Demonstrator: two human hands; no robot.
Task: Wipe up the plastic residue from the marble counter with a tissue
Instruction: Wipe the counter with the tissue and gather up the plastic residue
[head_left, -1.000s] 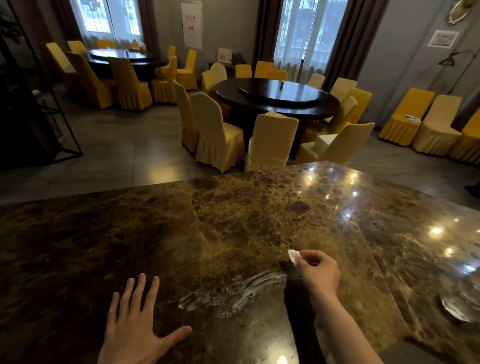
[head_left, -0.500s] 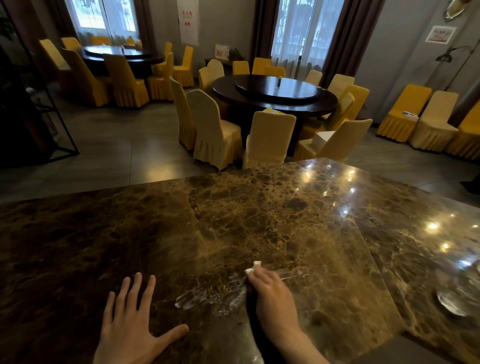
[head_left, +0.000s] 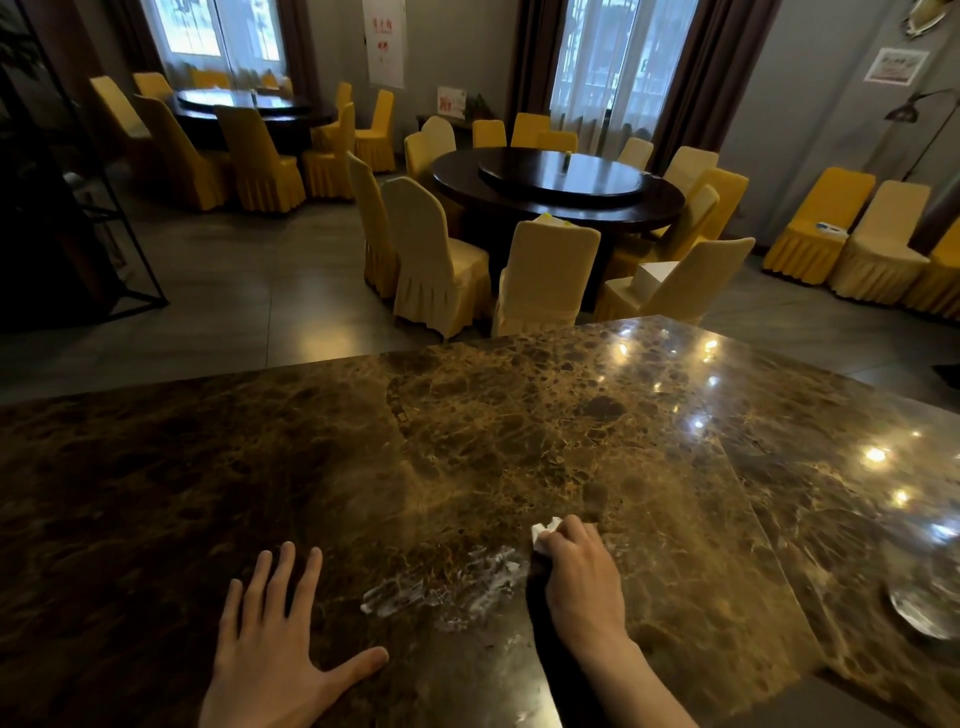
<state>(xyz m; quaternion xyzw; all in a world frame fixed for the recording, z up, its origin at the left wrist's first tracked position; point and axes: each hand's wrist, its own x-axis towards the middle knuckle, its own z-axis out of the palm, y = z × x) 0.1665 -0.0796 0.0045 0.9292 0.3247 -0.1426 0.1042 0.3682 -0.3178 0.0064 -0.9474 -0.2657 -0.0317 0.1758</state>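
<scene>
Item: whitish, streaky plastic residue (head_left: 447, 584), smeared in a ragged band on the polished brown marble table (head_left: 467, 441), near the front edge, between the two hands. Condition: thin, patchy, partly translucent; brightest at its left end and beside the right hand.

Item: small crumpled white tissue (head_left: 544, 532), mostly hidden; it is clamped in the curled fingers (head_left: 571, 530) of the right hand (head_left: 582, 577) and pressed to the table at the band's right end.

Item: left hand (head_left: 275, 649), laid flat, fingers spread apart, nothing held.

Progress: wiping is judged under way; most of the band is left to be cleared.
</scene>
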